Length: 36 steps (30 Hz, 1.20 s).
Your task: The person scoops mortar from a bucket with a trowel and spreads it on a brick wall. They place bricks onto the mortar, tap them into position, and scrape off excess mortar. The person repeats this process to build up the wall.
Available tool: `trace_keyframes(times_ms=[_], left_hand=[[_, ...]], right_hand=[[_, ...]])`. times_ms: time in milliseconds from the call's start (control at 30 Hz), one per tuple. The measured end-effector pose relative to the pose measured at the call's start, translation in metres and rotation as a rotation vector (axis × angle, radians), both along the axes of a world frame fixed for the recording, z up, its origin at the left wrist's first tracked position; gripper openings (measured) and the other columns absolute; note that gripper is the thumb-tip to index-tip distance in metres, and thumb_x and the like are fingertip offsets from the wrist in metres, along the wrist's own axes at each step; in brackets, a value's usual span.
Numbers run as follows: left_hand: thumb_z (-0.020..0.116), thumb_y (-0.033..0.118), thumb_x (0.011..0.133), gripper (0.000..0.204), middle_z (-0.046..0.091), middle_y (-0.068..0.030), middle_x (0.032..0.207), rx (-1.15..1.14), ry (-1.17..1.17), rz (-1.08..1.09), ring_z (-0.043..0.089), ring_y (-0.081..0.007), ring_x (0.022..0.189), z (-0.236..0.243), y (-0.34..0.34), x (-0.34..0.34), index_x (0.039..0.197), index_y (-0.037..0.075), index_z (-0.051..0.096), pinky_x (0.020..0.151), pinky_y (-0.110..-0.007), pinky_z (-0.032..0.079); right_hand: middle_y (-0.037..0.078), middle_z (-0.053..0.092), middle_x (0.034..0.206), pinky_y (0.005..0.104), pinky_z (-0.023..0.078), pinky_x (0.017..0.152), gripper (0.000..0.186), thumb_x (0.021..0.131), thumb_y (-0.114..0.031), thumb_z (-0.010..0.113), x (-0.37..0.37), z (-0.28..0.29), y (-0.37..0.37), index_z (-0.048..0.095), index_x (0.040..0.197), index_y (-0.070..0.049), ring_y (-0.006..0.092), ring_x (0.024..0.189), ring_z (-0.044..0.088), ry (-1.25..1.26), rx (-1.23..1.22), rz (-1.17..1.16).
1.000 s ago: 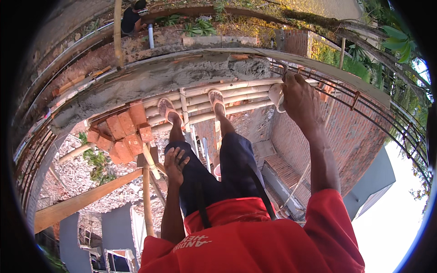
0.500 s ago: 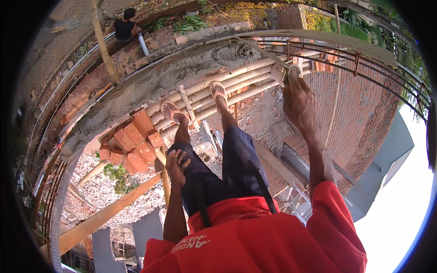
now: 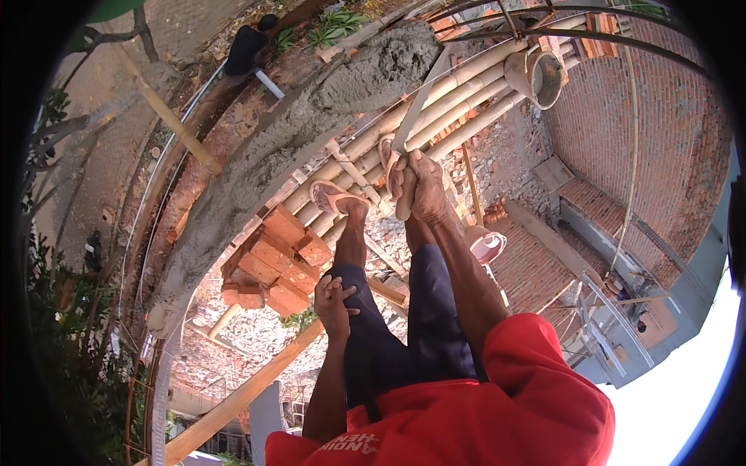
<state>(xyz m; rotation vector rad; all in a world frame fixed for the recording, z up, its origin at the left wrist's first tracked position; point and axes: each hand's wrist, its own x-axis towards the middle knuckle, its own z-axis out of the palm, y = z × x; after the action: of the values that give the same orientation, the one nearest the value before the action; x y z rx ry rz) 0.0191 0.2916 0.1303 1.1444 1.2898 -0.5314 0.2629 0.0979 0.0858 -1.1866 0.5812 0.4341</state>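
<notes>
My right hand (image 3: pixel 426 190) is closed round the handle of a trowel (image 3: pixel 420 105), whose long flat grey blade points away from me toward the wet mortar. The blade tip lies at the edge of the mortar (image 3: pixel 326 101), which is spread along the top of a curved wall or beam. My left hand (image 3: pixel 334 309) rests by my left knee with its fingers apart, holding nothing. A mortar-stained bucket (image 3: pixel 536 78) stands to the right on the bamboo poles (image 3: pixel 466 101). My sandalled feet are on these poles, the right one partly hidden behind my right hand.
Orange bricks (image 3: pixel 276 256) are stacked left of my feet. Steel bars (image 3: pixel 614 39) arch across the upper right. Rubble and a wooden beam (image 3: pixel 241 396) lie below. A person in dark clothes (image 3: pixel 247 50) is at the upper left. A pale pink cup-like thing (image 3: pixel 486 245) shows beside my right forearm.
My right hand has come back left from beside the bucket with the trowel, now in front of my right foot. The bucket shows more fully. My left hand stays near my knee. The view has shifted.
</notes>
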Motion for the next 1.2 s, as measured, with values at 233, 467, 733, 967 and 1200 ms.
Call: trace_keyframes(times_ms=[233,467,733,967,1200], left_hand=[[0.055,0.02,0.106,0.047,0.061,-0.0201,0.13,0.051,0.004,-0.074,0.076,-0.0225,0.092,0.0,-0.002,0.007,0.144,-0.005,0.042,0.042,-0.024,0.057],[0.057,0.019,0.107,0.043,0.063,-0.0188,0.127,0.038,0.066,0.117,0.077,-0.024,0.089,0.002,-0.017,0.003,0.141,-0.004,0.044,0.041,-0.024,0.058],[0.057,0.028,0.106,0.035,0.065,-0.0173,0.128,0.066,-0.026,0.928,0.075,-0.0269,0.097,-0.01,-0.043,-0.044,0.133,0.006,0.051,0.055,-0.032,0.063],[0.075,0.024,0.095,0.051,0.064,-0.0174,0.122,0.66,0.199,0.934,0.067,-0.0274,0.106,-0.133,0.003,-0.16,0.133,0.003,0.048,0.084,-0.04,0.059],[0.089,0.041,0.07,0.109,0.049,-0.0264,0.141,0.766,0.559,0.15,0.044,-0.0424,0.135,-0.249,0.079,-0.265,0.15,-0.006,0.032,0.114,-0.05,0.038]], right_hand=[[0.006,0.062,0.082,0.0318,0.05,0.077,0.043,0.113,-0.036,0.044,-0.045,-0.035,0.064,0.06,0.096,0.0,0.016,0.077,0.06,-0.204,-0.115,0.426],[0.014,0.055,0.09,0.04,0.049,0.08,0.032,0.11,-0.033,0.051,-0.088,-0.039,0.06,0.057,0.105,-0.002,0.0294,0.082,0.057,-0.41,-0.262,0.616],[0.015,0.059,0.083,0.0456,0.049,0.065,0.019,0.102,-0.019,0.062,-0.099,0.017,0.017,0.059,0.095,-0.002,0.0328,0.07,0.06,-0.59,-0.359,1.153],[0.02,0.062,0.091,0.0443,0.053,0.064,0.021,0.093,-0.011,0.069,-0.084,-0.009,0.061,0.056,0.102,0.002,0.0341,0.074,0.065,-0.894,-0.243,1.556],[0.022,0.063,0.106,0.0454,0.057,0.073,0.03,0.093,-0.013,0.073,-0.077,-0.096,0.099,0.059,0.115,0.003,0.0387,0.091,0.068,-1.007,-0.508,1.634]])
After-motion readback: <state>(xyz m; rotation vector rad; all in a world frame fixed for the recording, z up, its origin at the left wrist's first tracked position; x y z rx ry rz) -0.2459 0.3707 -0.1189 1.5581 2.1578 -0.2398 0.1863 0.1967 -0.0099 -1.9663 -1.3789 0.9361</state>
